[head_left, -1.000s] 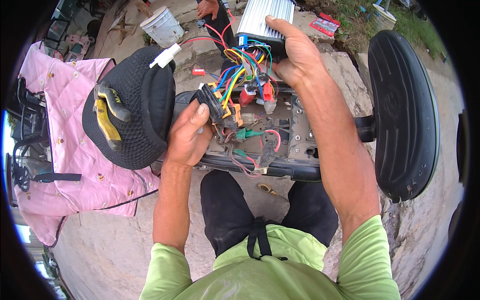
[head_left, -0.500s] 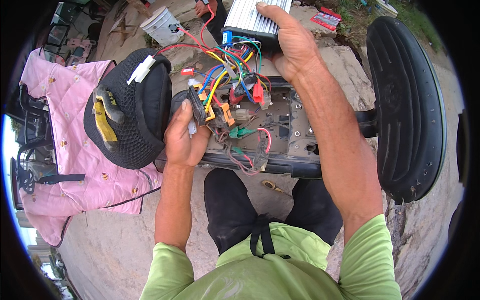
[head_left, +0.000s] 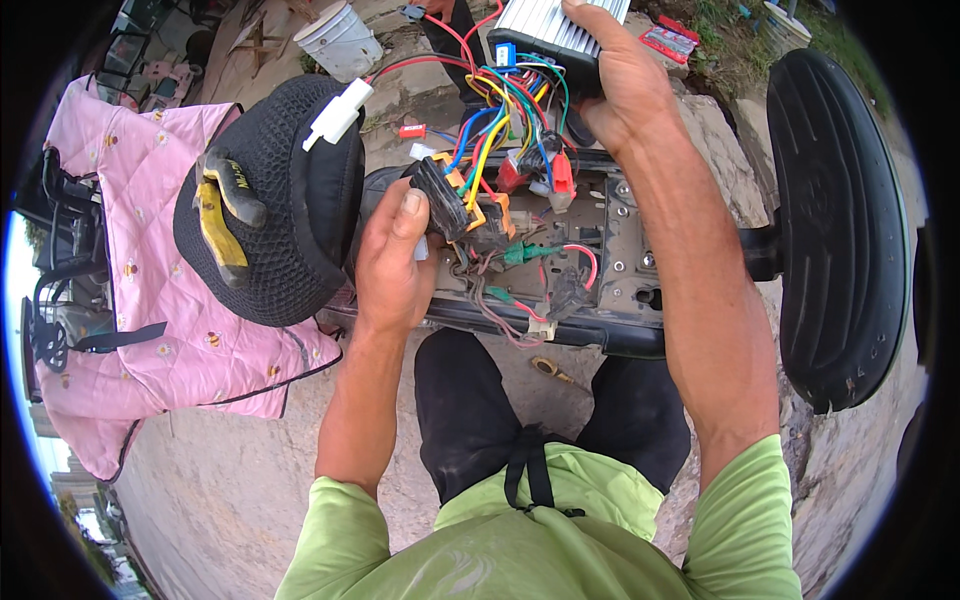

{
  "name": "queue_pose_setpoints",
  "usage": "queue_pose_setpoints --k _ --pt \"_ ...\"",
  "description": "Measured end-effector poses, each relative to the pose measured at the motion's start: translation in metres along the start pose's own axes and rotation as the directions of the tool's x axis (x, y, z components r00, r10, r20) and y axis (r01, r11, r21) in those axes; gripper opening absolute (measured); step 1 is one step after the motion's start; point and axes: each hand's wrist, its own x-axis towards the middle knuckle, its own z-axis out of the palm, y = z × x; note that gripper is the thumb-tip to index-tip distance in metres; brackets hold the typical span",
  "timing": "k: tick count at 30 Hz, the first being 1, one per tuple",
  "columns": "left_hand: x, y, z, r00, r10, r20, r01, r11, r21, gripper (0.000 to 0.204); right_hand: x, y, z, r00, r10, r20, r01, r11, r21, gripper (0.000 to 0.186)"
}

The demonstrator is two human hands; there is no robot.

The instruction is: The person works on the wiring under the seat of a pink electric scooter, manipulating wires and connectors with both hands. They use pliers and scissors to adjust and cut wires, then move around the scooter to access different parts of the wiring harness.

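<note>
A: Hands first. Left hand (head_left: 392, 262) is curled, thumb up, pinching a black plug block (head_left: 440, 196) between thumb and fingers. Block is chunky, hard plastic, with orange connectors just beside it.

B: Right hand?

A: Right hand (head_left: 615, 75) is wrapped over the end of a silver box (head_left: 560, 25), ribbed metal, rectangular, held near the top edge of the view. Fingers closed around it, palm down.

B: What joins the two?

A: Wire bundle (head_left: 500, 110): thin, plastic-coated strands in red, blue, green, yellow and orange, running from the box down to the plug block and the connectors by it.

B: Where does all that sit?

A: Above an open metal tray (head_left: 615, 240), dark, flat, with screw holes and a few loose red and green leads lying in it. Tray spans the person's knees. A big black rubber wheel (head_left: 840, 230), smooth and rounded, stands at its right end.

B: Left end?

A: Black mesh cushion (head_left: 270, 200), dome-shaped, woven texture. Pliers (head_left: 222, 210) with yellow and black grips lie on it. A white plastic plug (head_left: 338, 112) on a red wire rests at its upper rim.

B: Surroundings?

A: Pink quilted cloth (head_left: 140, 260) with small printed motifs, spread on bare ground to the left. White bucket (head_left: 340, 40) further off, at the top.
</note>
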Motion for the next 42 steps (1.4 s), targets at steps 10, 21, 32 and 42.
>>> queue_pose_setpoints --k 10,21,32,42 --pt "-0.056 0.004 0.002 0.741 0.594 0.314 -0.565 0.298 0.77 0.026 -0.005 -0.002 0.003 0.999 -0.025 0.02 0.024 0.999 0.027 0.038" --pt "-0.046 0.044 0.024 0.797 -0.093 0.597 -0.597 0.033 0.802 0.045 -0.012 -0.003 0.005 0.998 -0.064 -0.003 0.065 0.997 0.041 0.036" --pt "-0.02 0.047 0.042 0.784 -0.393 0.48 -0.519 0.008 0.855 0.052 0.0 -0.001 -0.003 0.998 -0.03 0.049 0.027 0.998 0.064 0.034" --pt "-0.009 0.041 -0.003 0.743 -0.261 0.616 -0.345 0.639 0.688 0.044 -0.004 0.003 0.001 0.999 -0.005 0.034 0.004 1.0 0.015 0.037"
